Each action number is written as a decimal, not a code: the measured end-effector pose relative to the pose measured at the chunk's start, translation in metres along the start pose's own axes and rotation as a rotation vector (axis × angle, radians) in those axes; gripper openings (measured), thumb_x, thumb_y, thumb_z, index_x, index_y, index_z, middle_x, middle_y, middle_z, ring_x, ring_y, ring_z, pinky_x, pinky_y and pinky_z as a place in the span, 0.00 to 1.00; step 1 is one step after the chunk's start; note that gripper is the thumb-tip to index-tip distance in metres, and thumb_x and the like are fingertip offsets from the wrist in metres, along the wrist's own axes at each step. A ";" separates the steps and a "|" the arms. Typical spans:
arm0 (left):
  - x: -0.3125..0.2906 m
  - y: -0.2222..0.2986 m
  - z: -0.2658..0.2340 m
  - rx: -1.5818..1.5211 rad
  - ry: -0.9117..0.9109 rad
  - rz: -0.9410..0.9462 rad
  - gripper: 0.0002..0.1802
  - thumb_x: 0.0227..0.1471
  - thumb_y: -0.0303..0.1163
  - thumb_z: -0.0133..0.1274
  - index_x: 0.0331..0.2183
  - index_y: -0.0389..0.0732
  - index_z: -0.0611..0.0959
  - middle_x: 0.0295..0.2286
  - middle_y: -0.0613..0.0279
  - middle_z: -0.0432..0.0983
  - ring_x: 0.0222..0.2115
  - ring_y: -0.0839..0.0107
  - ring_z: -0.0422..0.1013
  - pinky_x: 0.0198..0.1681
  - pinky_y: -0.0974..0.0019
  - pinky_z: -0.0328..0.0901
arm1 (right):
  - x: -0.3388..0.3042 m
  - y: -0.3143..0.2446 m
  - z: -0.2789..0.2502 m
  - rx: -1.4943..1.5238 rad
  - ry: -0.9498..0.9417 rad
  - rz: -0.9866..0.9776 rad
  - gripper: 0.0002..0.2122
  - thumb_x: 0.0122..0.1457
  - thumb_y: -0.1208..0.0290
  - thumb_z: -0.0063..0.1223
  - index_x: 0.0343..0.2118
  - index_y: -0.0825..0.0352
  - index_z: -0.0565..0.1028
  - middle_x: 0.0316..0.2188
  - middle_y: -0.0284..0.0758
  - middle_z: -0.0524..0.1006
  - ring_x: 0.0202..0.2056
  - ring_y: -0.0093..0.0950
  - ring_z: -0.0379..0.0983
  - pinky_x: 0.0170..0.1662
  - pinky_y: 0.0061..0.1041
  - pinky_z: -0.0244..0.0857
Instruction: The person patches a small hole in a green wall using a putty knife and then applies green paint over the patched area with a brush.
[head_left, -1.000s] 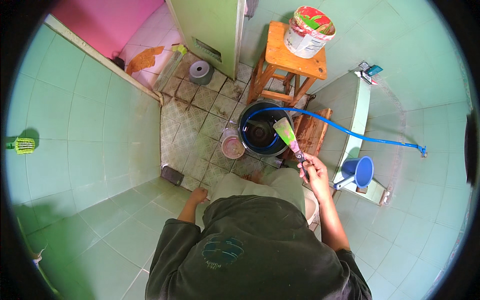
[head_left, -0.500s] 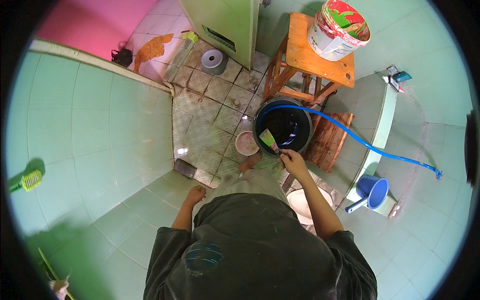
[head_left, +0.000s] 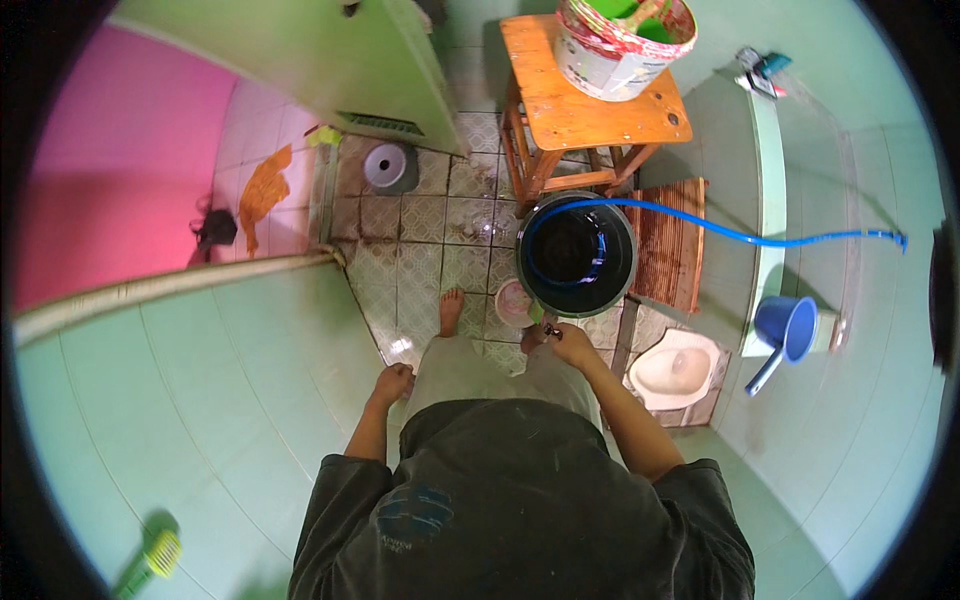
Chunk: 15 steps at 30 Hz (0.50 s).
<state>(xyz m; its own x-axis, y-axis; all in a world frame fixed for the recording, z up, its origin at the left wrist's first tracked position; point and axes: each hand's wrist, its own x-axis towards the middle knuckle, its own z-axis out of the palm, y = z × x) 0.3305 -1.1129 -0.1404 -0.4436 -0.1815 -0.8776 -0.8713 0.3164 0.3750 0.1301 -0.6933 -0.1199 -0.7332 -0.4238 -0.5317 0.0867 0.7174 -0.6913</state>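
My right hand grips a putty knife by its handle, in front of my right leg. Only part of the tool shows; its blade points away from me, near the rim of a black bucket of dark water. Beside that bucket, a small pink-and-white tub rests on the tiled floor. My left hand hangs by my left thigh with its fingers curled in; whether anything is inside cannot be seen.
A paint bucket with green paint stands on a wooden stool. From the black bucket a blue hose runs to the right wall. A squat toilet, a blue dipper, a grey stool and an open door surround me.
My view has turned and my left foot now shows forward on the tiles. The putty knife has dropped from over the black bucket to beside its near rim, still in my right hand.
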 end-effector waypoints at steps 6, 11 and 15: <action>0.029 0.042 -0.101 0.241 -0.026 0.065 0.20 0.60 0.43 0.46 0.39 0.33 0.79 0.31 0.53 0.80 0.32 0.65 0.78 0.36 0.63 0.69 | 0.065 0.080 0.149 -0.008 0.267 0.276 0.15 0.55 0.64 0.50 0.41 0.70 0.76 0.30 0.49 0.80 0.28 0.41 0.79 0.38 0.36 0.71; 0.042 0.062 -0.182 0.360 0.047 0.081 0.19 0.60 0.41 0.46 0.39 0.34 0.79 0.32 0.51 0.80 0.33 0.64 0.78 0.38 0.63 0.69 | 0.121 0.168 0.248 0.185 0.229 0.340 0.14 0.60 0.65 0.47 0.42 0.69 0.75 0.28 0.46 0.80 0.27 0.37 0.80 0.28 0.33 0.73; 0.055 0.043 -0.212 0.460 -0.008 0.047 0.19 0.61 0.42 0.46 0.39 0.33 0.79 0.32 0.52 0.80 0.33 0.65 0.78 0.39 0.63 0.69 | 0.127 0.175 0.257 0.038 0.077 0.638 0.15 0.59 0.66 0.48 0.46 0.67 0.75 0.36 0.44 0.80 0.37 0.35 0.79 0.33 0.31 0.75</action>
<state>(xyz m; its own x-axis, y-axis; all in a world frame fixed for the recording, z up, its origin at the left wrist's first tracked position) 0.2243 -1.3068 -0.1092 -0.4770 -0.1508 -0.8658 -0.6661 0.7047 0.2442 0.2259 -0.7641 -0.4338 -0.5761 0.1215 -0.8083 0.5447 0.7944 -0.2688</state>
